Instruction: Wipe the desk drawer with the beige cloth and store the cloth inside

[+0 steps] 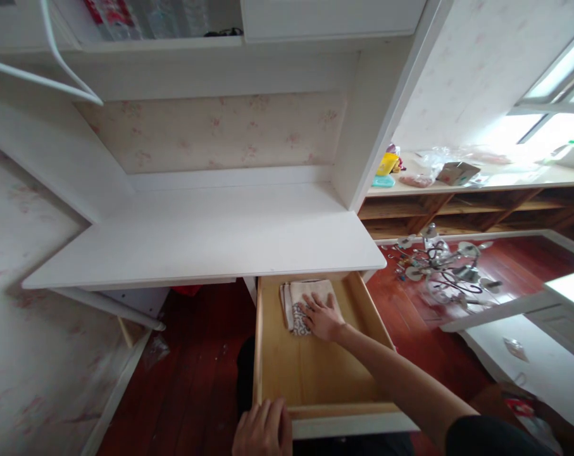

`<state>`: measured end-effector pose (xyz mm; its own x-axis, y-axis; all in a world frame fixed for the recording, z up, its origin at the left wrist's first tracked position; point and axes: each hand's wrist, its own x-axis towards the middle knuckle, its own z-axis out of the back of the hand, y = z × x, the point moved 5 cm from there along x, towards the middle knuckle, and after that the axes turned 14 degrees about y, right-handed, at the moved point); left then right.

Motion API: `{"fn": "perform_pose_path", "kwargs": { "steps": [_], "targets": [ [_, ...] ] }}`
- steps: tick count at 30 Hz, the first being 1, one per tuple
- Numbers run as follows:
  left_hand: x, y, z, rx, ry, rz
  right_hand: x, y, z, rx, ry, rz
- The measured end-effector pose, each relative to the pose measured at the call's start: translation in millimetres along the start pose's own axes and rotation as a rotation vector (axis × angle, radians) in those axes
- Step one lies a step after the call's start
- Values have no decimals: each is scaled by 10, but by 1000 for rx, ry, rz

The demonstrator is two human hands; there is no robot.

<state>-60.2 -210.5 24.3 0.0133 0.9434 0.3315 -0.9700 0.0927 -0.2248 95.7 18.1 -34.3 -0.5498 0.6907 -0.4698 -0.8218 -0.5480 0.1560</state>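
Observation:
A wooden drawer (pixel 315 380) is pulled out from under the white desk. Inside it, toward the back left, lies a folded beige cloth (pixel 310 290) with a grey-brown pattern on its front part. My right hand (pixel 322 315) rests flat on this cloth, fingers spread, with the forearm crossing the drawer's right side. At the drawer's front left corner, my left hand (pixel 264 425) has its fingers curled over the edge; the lower part of this hand is cut off by the picture's border.
Above the drawer extends the white desktop (pixel 230 231), with shelving over it. A white cable (pixel 73 76) hangs at upper left. On the red floor to the right lies a chandelier (pixel 448 266), near a low wooden shelf (pixel 410 206) and white furniture (pixel 528 342).

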Motion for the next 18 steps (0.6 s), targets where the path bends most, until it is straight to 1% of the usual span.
{"fn": "perform_pose_path", "kwargs": {
  "steps": [3, 6, 11, 18],
  "targets": [
    [27, -19, 41, -11, 25, 8, -100, -391, -35, 4, 62, -70],
    [57, -37, 78, -1, 39, -15, -144, -631, -27, 40, 95, -114],
    [95, -46, 108, 5, 74, -37, -143, -725, -33, 118, 154, -109],
    [141, -82, 170, -36, 67, -31, -220, -836, -86, 216, 153, -83]
  ]
}}
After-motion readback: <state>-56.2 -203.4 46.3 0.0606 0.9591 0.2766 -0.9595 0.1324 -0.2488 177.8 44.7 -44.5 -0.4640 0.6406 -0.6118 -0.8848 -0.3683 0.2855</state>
